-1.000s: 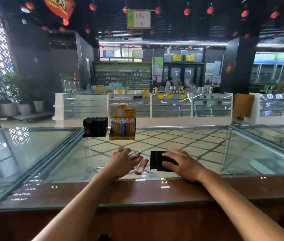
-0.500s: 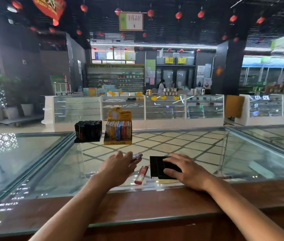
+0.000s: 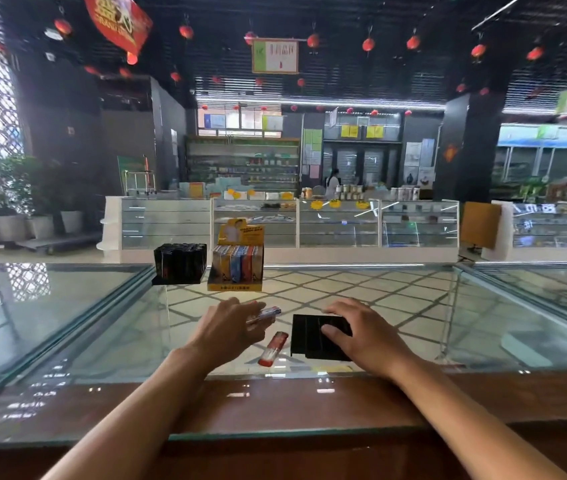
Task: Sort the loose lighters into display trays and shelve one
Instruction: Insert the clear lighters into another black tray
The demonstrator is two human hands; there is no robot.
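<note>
So, left hand (image 3: 230,327) pinches lighter (image 3: 265,313), right hand (image 3: 367,337) grips tray (image 3: 310,337); brace tray, feed lighter in upright.

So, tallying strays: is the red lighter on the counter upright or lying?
Lying flat: the red lighter rests on the glass beside the black tray.
</note>
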